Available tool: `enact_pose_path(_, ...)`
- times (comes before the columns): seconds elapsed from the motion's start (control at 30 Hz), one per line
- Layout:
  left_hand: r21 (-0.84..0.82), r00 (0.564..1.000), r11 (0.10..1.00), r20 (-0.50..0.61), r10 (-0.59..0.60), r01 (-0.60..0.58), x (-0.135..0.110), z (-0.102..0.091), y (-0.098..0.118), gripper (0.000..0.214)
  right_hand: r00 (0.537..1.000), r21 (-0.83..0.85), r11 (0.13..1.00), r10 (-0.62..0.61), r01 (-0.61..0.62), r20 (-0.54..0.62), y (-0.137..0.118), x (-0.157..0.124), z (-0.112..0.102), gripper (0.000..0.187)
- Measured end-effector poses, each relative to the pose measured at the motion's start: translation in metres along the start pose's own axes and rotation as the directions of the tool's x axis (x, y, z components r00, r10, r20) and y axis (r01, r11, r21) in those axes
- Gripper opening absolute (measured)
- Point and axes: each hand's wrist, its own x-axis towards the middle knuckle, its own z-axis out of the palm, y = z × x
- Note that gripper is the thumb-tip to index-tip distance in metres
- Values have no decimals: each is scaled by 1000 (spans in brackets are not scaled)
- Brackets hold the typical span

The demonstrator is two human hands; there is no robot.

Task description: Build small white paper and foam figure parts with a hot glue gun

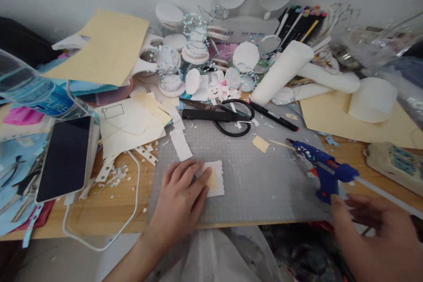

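My left hand lies with its fingers flat over a small white paper piece with wavy edges. Its fingertips touch a pale yellow paper piece on top of the white one. My right hand, slightly blurred, is at the lower right with thumb and fingers apart and nothing visible between them. Just above it a blue hot glue gun lies on its side on the grey cutting mat, nozzle pointing left, a clear glue stick running out of its back. The thumb is close to its handle; contact is unclear.
Black-handled scissors, a utility knife and a black pen lie across the mat's far side. At left are a phone, a white cable and a water bottle. White rolls stand at back right.
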Motion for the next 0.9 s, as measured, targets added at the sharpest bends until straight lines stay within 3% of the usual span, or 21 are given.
enact_pose_path(0.07,-2,1000,1000,1,-3,3,0,0,0,36,972,189,981,-5,-41,233,-9,-16,-5,34)
enact_pose_path(0.1,-3,1000,1000,1,-8,8,1,0,0,36,926,312,947,-54,-71,373,-16,-24,-5,34)
enact_pose_path(0.13,-3,1000,1000,1,-13,13,1,-1,0,36,845,422,898,-129,-122,519,-25,-30,-2,34)
enact_pose_path(0.2,-6,1000,1000,6,-16,16,1,-1,1,36,677,552,793,-259,-259,689,-44,-38,8,31)
enact_pose_path(0.27,-10,1000,1000,14,-16,16,1,-2,1,36,586,616,687,-334,-385,738,-64,-40,20,29)
enact_pose_path(0.4,-14,1000,1000,8,-19,19,1,-1,1,36,519,630,491,-358,-602,776,-89,-32,37,31)
enact_pose_path(0.53,-20,1000,1000,8,-17,18,2,0,1,34,402,543,452,-375,-707,835,-99,-25,41,32)
enact_pose_path(0.6,-22,1000,1000,13,-13,13,2,-1,0,34,386,541,484,-388,-687,837,-101,-23,42,32)
enact_pose_path(0.67,-21,1000,1000,14,-10,10,1,-1,0,35,416,578,554,-402,-598,816,-103,-23,46,33)
enact_pose_path(0.83,-24,1000,1000,8,-8,8,2,-1,0,36,525,583,782,-408,-222,747,-112,-25,58,22)
enact_pose_path(0.9,-24,1000,1000,13,-10,10,3,-1,-1,35,546,535,844,-429,-42,720,-116,-25,61,14)
